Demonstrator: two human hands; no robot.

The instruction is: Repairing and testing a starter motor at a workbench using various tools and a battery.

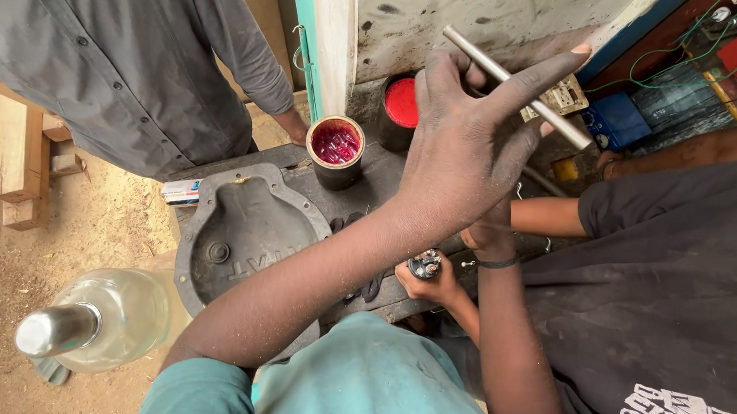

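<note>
My left hand (461, 149) is raised over the dark workbench (360, 198), dusty and grimy, with a thin metal rod (519, 88) pinched between its fingers. The rod slants from upper left to lower right. My right hand (488, 233), with a dark band at the wrist, lies just under the left hand and is mostly hidden by it. Below it, a smaller hand (422, 280) grips a small round metal part (424, 265). I cannot tell whose hand that is.
A grey cast metal cover (239, 225) lies on the bench. Two black cans of red liquid (336, 145) (401, 105) stand behind it. A glass bottle with a metal cap (102, 319) is at lower left. People stand at upper left (130, 56) and right (671, 285). Wood blocks (14, 151) sit on sandy ground.
</note>
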